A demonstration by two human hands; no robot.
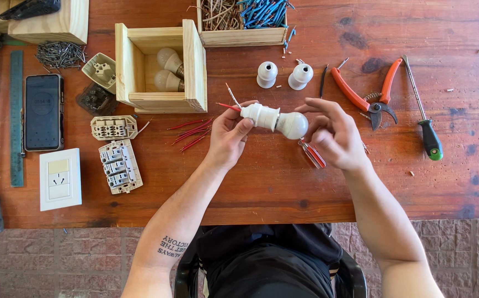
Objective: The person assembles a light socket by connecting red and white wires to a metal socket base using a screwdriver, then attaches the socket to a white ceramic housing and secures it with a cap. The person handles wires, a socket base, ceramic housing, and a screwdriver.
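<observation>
At the centre of the frame, above the red-brown wooden table (283, 187), we hold a white lamp socket (260, 115) with a white bulb (293, 124) seated in its end, the pair lying tilted with the bulb toward the lower right. Our left hand (229, 135) has its fingers and thumb closed around the socket body; red and pale wire ends (229, 102) stick out of it toward the upper left. Our right hand (333, 132) sits just beside the bulb with its fingers loosely curled and spread; the fingertips are at the glass, though we cannot tell whether they actually grip it.

Just below the bulb, a small red-handled screwdriver (312, 154) lies on the table, partly hidden by our right hand. Above our hands, two more white sockets (283, 75) stand upright side by side. Right of them lie orange-handled pliers (367, 91) and, further right, a screwdriver with a black and green handle (424, 118). Left of our left hand, loose red wire pieces (192, 132) are scattered. In the upper left, an open wooden box (192, 66) holds two spare bulbs (169, 69). At the top edge, a wooden tray (242, 36) holds brown and blue wire bits. Far left lie a dark phone (43, 112), a white wall switch plate (60, 179) and beige switch modules (119, 165).
</observation>
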